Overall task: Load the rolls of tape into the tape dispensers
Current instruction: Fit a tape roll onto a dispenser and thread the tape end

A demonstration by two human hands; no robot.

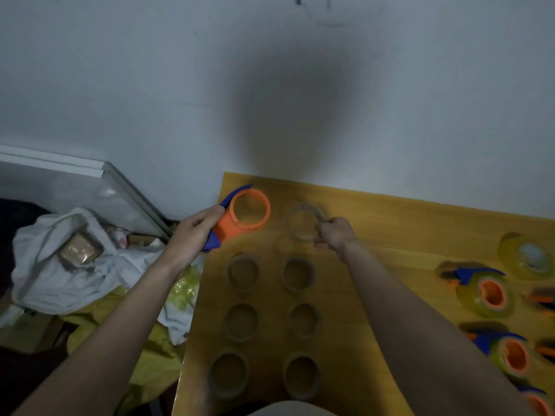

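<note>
Head view: the left hand point(195, 232) grasped an empty orange-and-blue plastic tape dispenser point(240, 219) above the far left corner of the yellow wooden table point(390, 223). Just right of the dispenser, the right hand point(335, 234) pinched a clear tape roll point(303, 222) by its rim. Six more clear rolls point(271, 321) lay in pairs nearer the person; loaded dispensers point(492, 294) sat at the table's right edge. Judgement: the roll appeared light, stiff and slick; the outer rim offers the best hold.

pale wall point(120, 85), wooden table point(390, 223), dim light
</note>
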